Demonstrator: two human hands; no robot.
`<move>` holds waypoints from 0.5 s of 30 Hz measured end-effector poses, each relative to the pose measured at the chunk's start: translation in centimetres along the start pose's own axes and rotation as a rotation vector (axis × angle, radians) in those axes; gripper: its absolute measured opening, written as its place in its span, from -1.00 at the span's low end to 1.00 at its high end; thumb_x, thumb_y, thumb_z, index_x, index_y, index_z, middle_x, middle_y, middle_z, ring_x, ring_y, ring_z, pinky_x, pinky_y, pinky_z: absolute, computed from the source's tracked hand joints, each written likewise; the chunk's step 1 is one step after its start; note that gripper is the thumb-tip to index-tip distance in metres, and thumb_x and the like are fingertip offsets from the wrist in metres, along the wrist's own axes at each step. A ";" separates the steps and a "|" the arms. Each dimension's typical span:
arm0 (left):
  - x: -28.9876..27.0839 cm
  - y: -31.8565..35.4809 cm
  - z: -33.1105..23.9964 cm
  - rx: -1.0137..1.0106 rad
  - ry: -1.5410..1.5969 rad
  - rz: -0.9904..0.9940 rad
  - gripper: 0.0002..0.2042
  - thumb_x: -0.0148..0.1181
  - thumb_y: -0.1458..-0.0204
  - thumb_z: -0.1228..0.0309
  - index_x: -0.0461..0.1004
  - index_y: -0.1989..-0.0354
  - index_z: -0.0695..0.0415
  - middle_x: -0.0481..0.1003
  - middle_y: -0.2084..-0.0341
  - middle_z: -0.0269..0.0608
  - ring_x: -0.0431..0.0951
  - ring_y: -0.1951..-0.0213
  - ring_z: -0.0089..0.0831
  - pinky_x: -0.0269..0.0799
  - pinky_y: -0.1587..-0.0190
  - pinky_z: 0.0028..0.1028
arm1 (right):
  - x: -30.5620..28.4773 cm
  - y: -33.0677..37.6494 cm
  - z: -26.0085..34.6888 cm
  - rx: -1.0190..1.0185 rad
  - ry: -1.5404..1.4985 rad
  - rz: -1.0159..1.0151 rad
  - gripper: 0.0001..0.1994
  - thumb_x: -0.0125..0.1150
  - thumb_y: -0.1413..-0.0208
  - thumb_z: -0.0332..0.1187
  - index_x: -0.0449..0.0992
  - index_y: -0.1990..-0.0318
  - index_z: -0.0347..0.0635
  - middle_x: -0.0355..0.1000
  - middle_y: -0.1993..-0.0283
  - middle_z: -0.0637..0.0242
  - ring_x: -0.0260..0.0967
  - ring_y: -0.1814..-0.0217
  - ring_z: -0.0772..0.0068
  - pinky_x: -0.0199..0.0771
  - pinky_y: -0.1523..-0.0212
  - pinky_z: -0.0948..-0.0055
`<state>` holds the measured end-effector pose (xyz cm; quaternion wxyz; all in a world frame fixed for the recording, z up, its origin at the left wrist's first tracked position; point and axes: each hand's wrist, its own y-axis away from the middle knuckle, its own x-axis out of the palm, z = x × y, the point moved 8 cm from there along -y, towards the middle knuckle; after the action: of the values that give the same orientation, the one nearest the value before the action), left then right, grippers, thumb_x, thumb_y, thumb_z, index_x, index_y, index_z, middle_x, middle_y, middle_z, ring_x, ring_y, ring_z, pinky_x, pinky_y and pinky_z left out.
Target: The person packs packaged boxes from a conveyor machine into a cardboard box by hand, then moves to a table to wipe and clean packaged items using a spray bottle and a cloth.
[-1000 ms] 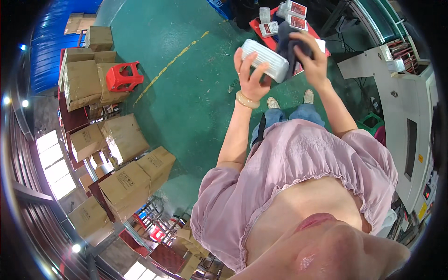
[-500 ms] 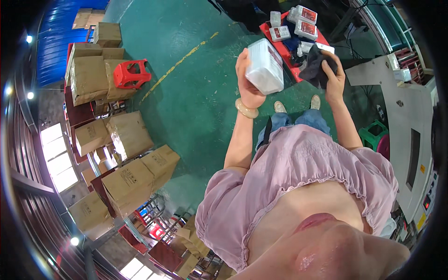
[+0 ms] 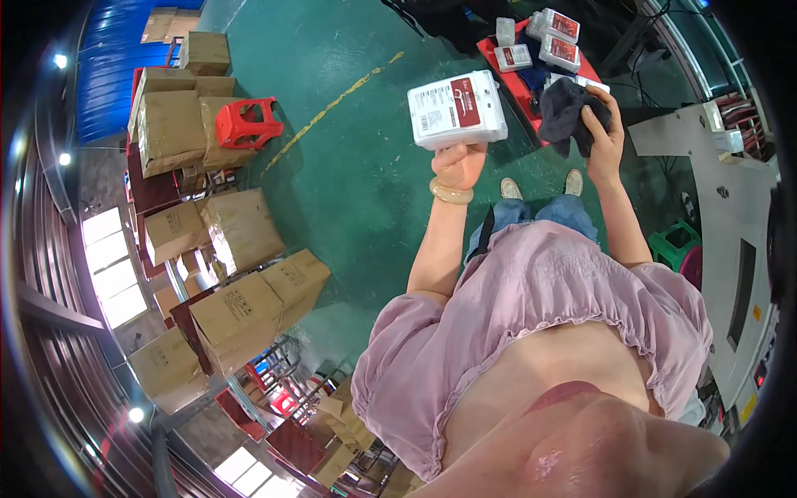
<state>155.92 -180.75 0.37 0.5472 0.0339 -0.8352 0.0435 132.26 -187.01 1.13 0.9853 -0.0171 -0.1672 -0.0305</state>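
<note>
My left hand (image 3: 459,164) is closed on the lower side of a white plastic box (image 3: 436,109). Its broad face carries a white and dark red label and is turned up into view. In my right hand (image 3: 604,133) is a bunched dark grey cloth (image 3: 566,114), which hangs down below the fingers. The box and the cloth are apart. Just beyond the cloth stands a red table (image 3: 531,116), its right part partly hidden by my right hand and the cloth. Several similar labelled white boxes (image 3: 559,51) lie on that table.
On the left, several brown cartons (image 3: 170,133) are stacked, with a red plastic stool (image 3: 249,123) on one. To the right stands a pale machine panel (image 3: 739,274), near a green stool (image 3: 672,242). A conveyor (image 3: 706,50) is at the far right.
My left hand has turned the box so that its labelled face now shows, and its thumb now lies beneath it. My right hand still holds the cloth, which has shifted slightly.
</note>
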 end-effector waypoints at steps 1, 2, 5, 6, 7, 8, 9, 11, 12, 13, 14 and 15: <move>-0.3 0.1 0.0 -0.008 -0.013 0.010 -0.38 0.21 0.31 0.61 0.26 -0.07 0.04 0.36 0.00 -0.30 0.31 -0.09 -0.33 0.19 -0.14 -0.32 | 0.0 0.1 -0.3 0.032 -0.012 0.007 -0.69 0.12 -0.04 -0.47 0.38 0.03 -0.23 0.31 0.08 0.38 0.24 0.05 0.59 0.19 0.00 0.60; -0.9 0.2 0.1 -0.011 -0.018 -0.011 -0.37 0.16 0.35 0.66 0.28 -0.05 0.05 0.38 0.03 -0.32 0.33 -0.07 -0.34 0.20 -0.12 -0.34 | 0.1 0.1 -0.3 0.029 -0.006 0.037 -0.68 0.11 -0.04 -0.48 0.35 0.00 -0.23 0.30 0.06 0.36 0.24 0.04 0.56 0.19 -0.01 0.59; -1.0 0.0 0.1 -0.003 -0.056 0.003 -0.37 0.16 0.35 0.64 0.29 -0.05 0.04 0.38 0.02 -0.30 0.32 -0.07 -0.33 0.21 -0.11 -0.35 | 1.9 0.2 2.5 -0.145 0.100 0.109 -0.64 0.09 -0.04 -0.51 0.31 -0.03 -0.25 0.29 0.04 0.34 0.24 0.03 0.54 0.19 -0.01 0.60; -1.0 0.0 0.1 -0.003 -0.054 0.003 -0.37 0.16 0.35 0.64 0.29 -0.05 0.04 0.38 0.02 -0.30 0.32 -0.07 -0.33 0.21 -0.11 -0.35 | 3.1 0.5 4.3 -0.246 0.163 0.149 -0.60 0.10 -0.02 -0.56 0.26 -0.06 -0.28 0.29 0.03 0.32 0.25 0.02 0.51 0.19 -0.02 0.59; -0.9 0.0 0.1 -0.004 -0.086 0.005 -0.36 0.17 0.36 0.62 0.27 -0.07 0.04 0.37 0.01 -0.28 0.32 -0.08 -0.32 0.19 -0.13 -0.34 | 3.6 0.6 5.0 -0.247 0.165 0.147 -0.60 0.10 -0.02 -0.56 0.26 -0.06 -0.28 0.29 0.03 0.32 0.25 0.02 0.51 0.19 -0.02 0.59; -0.8 0.0 0.1 -0.004 -0.118 0.008 -0.35 0.17 0.36 0.60 0.25 -0.08 0.04 0.35 0.00 -0.26 0.31 -0.08 -0.30 0.18 -0.14 -0.33 | 4.8 1.0 6.2 -0.338 0.189 0.222 -0.60 0.10 -0.01 -0.58 0.26 -0.05 -0.29 0.29 0.03 0.32 0.25 0.02 0.51 0.20 -0.02 0.58; -0.5 -0.1 0.2 -0.007 -0.118 0.009 -0.35 0.17 0.36 0.60 0.25 -0.08 0.04 0.35 0.00 -0.26 0.31 -0.08 -0.30 0.18 -0.14 -0.33 | 5.8 1.5 7.3 -0.428 0.213 0.296 -0.59 0.11 0.00 -0.60 0.26 -0.05 -0.30 0.29 0.03 0.32 0.26 0.02 0.52 0.21 -0.02 0.57; -0.5 -0.1 0.5 -0.016 0.062 -0.074 -0.32 0.18 0.34 0.52 0.21 -0.13 0.04 0.33 -0.03 -0.24 0.30 -0.09 -0.24 0.20 -0.14 -0.27 | 6.4 1.6 8.1 -0.484 0.194 0.305 -0.59 0.12 0.01 -0.62 0.26 -0.04 -0.30 0.29 0.03 0.32 0.26 0.03 0.53 0.23 0.00 0.57; 0.2 -0.3 0.5 -0.020 0.097 -0.070 -0.37 0.19 0.19 0.35 0.16 -0.15 0.05 0.29 -0.06 -0.16 0.31 -0.08 -0.19 0.27 -0.10 -0.23 | 6.3 1.4 8.0 -0.465 0.195 0.276 -0.60 0.12 0.01 -0.61 0.27 -0.04 -0.29 0.30 0.03 0.32 0.26 0.04 0.54 0.24 0.01 0.57; 0.0 -0.4 0.5 -0.014 0.092 -0.070 -0.37 0.19 0.19 0.35 0.16 -0.15 0.05 0.29 -0.06 -0.16 0.31 -0.08 -0.19 0.27 -0.10 -0.23 | 6.2 1.1 7.8 -0.446 0.196 0.248 -0.60 0.12 0.00 -0.61 0.27 -0.04 -0.29 0.30 0.04 0.33 0.26 0.04 0.55 0.25 0.01 0.58; -0.1 -0.6 0.9 -0.039 0.240 -0.054 -0.34 0.19 0.16 0.21 0.12 -0.15 0.15 0.26 -0.07 -0.05 0.27 -0.10 -0.09 0.23 -0.13 -0.20 | 5.9 0.6 6.9 -0.364 0.127 0.219 -0.63 0.11 -0.02 -0.58 0.29 -0.03 -0.27 0.30 0.04 0.34 0.26 0.05 0.57 0.24 0.01 0.58; 0.2 -0.7 1.1 -0.065 0.388 -0.038 -0.27 0.20 0.13 0.06 0.08 -0.15 0.24 0.23 -0.08 0.05 0.24 -0.11 0.01 0.20 -0.16 -0.17 | 5.8 0.4 6.5 -0.362 0.122 0.224 -0.63 0.11 -0.02 -0.58 0.29 -0.03 -0.27 0.30 0.04 0.34 0.26 0.05 0.57 0.24 0.01 0.58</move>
<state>154.92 -181.59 0.10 0.6995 0.0230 -0.7142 0.0117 135.62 -186.60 9.21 0.9716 -0.2104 -0.0961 0.0489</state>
